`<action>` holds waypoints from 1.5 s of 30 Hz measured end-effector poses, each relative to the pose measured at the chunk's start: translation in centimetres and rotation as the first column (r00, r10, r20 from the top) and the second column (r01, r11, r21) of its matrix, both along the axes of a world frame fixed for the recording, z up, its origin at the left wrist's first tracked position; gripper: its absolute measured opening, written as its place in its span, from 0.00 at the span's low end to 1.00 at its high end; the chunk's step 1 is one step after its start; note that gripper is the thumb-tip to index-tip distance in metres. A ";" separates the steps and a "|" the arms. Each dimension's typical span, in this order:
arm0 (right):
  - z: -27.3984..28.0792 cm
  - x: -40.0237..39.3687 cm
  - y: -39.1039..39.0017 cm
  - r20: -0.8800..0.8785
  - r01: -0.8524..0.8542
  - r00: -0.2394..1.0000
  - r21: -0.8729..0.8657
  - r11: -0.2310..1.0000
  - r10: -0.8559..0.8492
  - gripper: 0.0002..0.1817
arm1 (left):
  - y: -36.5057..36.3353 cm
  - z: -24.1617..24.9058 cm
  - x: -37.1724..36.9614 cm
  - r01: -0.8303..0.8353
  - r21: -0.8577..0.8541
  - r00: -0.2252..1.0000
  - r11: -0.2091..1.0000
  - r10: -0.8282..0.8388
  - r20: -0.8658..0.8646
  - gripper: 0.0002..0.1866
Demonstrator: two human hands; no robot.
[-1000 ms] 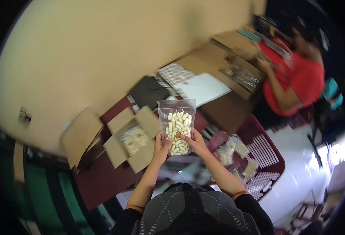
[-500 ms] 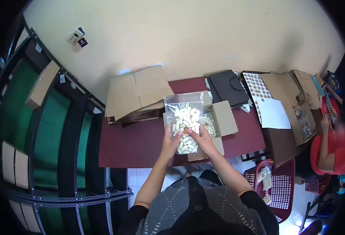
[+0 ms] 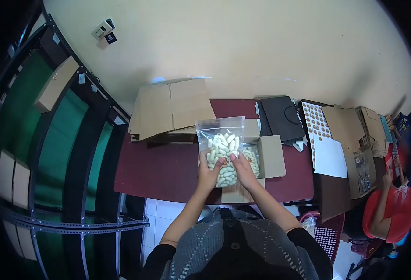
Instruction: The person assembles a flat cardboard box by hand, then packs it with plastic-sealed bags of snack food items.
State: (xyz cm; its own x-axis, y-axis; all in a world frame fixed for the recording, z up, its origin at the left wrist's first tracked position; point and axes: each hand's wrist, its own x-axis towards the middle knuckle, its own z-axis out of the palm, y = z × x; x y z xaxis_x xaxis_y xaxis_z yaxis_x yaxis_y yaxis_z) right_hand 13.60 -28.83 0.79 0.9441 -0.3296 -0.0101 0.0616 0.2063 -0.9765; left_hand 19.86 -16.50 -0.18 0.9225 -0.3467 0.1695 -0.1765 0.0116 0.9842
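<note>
the step in hand seems to be holding up one clear plastic pouch of pale oblong pieces (image 3: 221, 148), over or just before the dark red table (image 3: 154, 168). on the left, the bare left hand (image 3: 208, 175) is clamped on its side; on the right, the bare right hand (image 3: 246, 174) likewise. their rear fingers are hidden, perhaps curled behind. further right and partly behind stands an open brown cardboard box (image 3: 272, 156). the next move, i judge, calls for even support.

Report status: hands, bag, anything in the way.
Left hand, right hand: both gripping clear bag. Pale pieces inside. Open carton partly hidden behind bag. Nothing visibly blocking hands.
</note>
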 end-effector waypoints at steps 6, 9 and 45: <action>1.5 0.0 -1.1 -0.084 -0.003 0.997 -0.039 0.999 0.000 0.25 | -1.4 0.5 -0.6 0.004 -0.083 1.000 0.997 -0.004 0.002 0.24; 1.6 0.2 -2.1 -0.086 0.008 0.996 -0.051 0.999 -0.012 0.27 | -1.1 1.4 -0.6 0.084 -0.006 0.996 0.996 -0.084 -0.002 0.25; 7.7 -5.5 -4.8 0.019 0.076 0.997 -0.388 0.918 -0.074 0.20 | -1.4 5.0 0.4 0.087 -0.460 0.988 0.884 -0.138 -0.077 0.25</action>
